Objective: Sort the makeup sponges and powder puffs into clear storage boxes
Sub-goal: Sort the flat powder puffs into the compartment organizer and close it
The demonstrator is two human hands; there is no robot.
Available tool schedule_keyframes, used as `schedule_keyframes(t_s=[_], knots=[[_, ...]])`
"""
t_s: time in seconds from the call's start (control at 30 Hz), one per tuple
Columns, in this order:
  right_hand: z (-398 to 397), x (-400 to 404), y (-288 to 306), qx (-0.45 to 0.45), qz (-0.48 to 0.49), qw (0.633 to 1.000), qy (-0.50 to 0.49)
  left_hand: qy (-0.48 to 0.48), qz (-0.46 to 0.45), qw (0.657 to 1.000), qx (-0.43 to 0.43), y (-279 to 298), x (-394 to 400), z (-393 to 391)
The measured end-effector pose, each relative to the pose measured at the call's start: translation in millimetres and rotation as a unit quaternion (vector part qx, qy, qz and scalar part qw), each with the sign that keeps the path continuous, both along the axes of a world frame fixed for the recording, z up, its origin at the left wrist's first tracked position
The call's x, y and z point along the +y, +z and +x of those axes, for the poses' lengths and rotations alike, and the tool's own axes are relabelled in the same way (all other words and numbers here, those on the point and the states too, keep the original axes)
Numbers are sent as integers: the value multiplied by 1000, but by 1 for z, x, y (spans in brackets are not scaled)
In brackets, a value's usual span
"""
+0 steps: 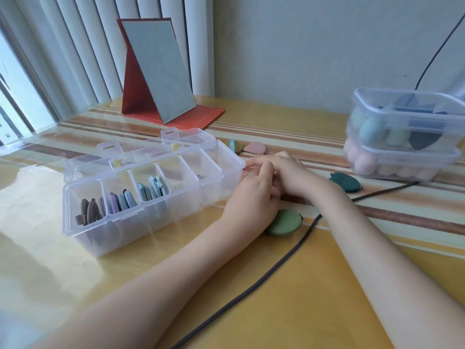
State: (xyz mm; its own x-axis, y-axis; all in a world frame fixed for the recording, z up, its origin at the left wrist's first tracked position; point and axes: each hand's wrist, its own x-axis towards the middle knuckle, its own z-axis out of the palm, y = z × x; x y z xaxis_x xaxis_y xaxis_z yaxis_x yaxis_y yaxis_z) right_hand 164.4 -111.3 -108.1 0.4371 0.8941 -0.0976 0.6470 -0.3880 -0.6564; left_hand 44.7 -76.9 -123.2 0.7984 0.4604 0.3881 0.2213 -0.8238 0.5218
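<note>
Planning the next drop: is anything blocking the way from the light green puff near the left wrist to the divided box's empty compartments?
Only the left hand and wrist lying over the light green puff. The divided box has its lid open, right-hand compartments nearly empty.

A glossy yellow striped table [251, 285] is occupied by a clear compartmented plastic box [151, 197], 2 stacked clear tubs [402, 137], a red folding mirror [161, 71], 4 loose puffs and a dark cable [276, 260].
</note>
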Motion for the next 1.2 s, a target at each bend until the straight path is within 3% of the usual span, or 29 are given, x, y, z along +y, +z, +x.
schedule_keyframes(t_s=[0.13,0.27,0.4,0.47,0.57,0.63,0.7,0.77,0.87,1.0,1.1,1.2], knots=[[11,10,0,123,49,991,-22,37,89,995,21,1,4,0],[12,21,5,52,79,995,29,43,109,993,32,0,8,0],[20,22,4,89,125,988,-1,39,125,991,20,-1,11,2],[26,20,7,179,210,960,-43,34,69,997,-5,-1,12,2],[36,14,19,324,328,886,-52,29,-106,988,-111,5,9,-1],[40,8,24,439,347,829,-3,35,-152,972,-174,5,6,-2],[39,3,24,509,314,800,53,38,-185,960,-207,4,5,-2],[37,-1,22,492,260,825,95,26,-256,941,-221,2,5,-1],[34,-3,18,414,165,883,145,12,-401,884,-241,3,7,-2],[30,3,18,340,143,923,116,3,-468,838,-281,5,9,1],[29,6,19,290,151,938,114,-29,-479,830,-284,3,10,2],[33,8,16,308,180,929,95,-21,-430,857,-283,-2,11,5]])
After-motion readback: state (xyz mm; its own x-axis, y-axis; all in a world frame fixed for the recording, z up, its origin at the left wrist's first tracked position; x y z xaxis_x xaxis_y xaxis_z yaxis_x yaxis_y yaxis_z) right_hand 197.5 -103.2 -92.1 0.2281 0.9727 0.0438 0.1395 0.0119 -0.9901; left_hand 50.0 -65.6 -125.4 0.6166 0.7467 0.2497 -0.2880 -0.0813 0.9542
